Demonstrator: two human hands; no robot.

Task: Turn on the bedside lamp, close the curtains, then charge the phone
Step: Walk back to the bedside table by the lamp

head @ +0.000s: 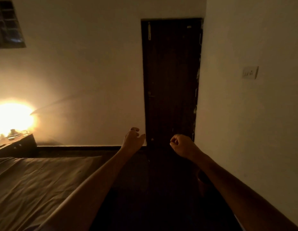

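The lamp is already lit, glaring at the far left on a dark worktop beside the bed, so that step looks done; what is left is the curtains and the phone, and neither shows here. No curtain hangs in view: the window at the top left looks bare and dark, and I cannot tell whether a phone lies among the small things under the lamp's glare. Both arms reach forward toward the door, well away from lamp and window. The left hand is loosely open with fingers curled, holding nothing; the right hand is clenched in a fist, and whether anything small sits inside it cannot be seen. The main risk, as I judge it, is the gloom: the floor between bed and wall is nearly black, so a foot could catch the bed's edge or something unseen. A switch plate sits on the right wall; mistaking it for the charging point would cost time
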